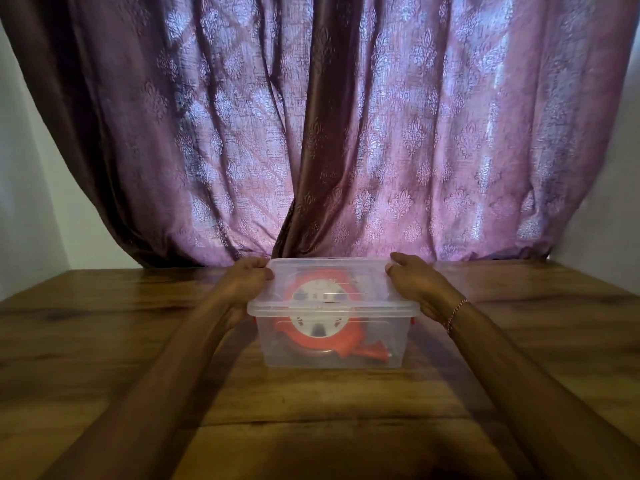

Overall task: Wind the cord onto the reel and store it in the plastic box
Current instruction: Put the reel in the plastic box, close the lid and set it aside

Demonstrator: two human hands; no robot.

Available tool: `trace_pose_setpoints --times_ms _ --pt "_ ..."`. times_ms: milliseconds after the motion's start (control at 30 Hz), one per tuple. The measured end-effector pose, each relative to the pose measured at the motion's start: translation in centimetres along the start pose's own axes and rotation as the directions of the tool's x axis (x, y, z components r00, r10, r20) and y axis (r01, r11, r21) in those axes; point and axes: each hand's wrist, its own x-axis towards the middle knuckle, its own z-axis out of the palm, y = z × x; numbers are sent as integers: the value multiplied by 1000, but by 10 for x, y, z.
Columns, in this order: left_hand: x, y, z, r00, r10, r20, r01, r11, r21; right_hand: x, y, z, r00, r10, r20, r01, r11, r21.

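A clear plastic box (277, 351) stands on the wooden table with its clear lid (346, 271) on top. Through the plastic I see an orange reel with a white hub (320, 327), and the orange plug (375, 353) lies at the box's lower right. My left hand (247, 282) grips the lid's left edge, fingers curled over the rim. My right hand (414, 282) grips the lid's right edge the same way. Small orange latches (515, 322) show at the box's two ends.
The wooden table (138, 341) stretches wide on both sides and in front of the box. A purple patterned curtain (346, 133) hangs right behind the table's far edge. White walls flank the curtain.
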Motion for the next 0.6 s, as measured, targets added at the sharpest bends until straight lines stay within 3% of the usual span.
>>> trace_pose_setpoints --times_ms 100,267,367,467,600 --pt "5 -3 0 1000 -8 -4 8 1000 25 -3 -1 -3 998 8 55 -5 999 -49" --pt "10 -3 0 1000 -21 10 21 999 51 -4 -16 -10 988 28 152 30 930 -368" --pt "13 -6 1 1000 -16 8 15 998 63 0 -17 -11 986 33 165 41 905 -424" --pt "11 -6 4 1000 -16 -6 17 998 54 4 -15 -14 985 33 171 37 918 -394" --pt "7 -3 7 998 -46 -34 47 999 22 9 -6 -12 969 175 175 -160 982 -98"
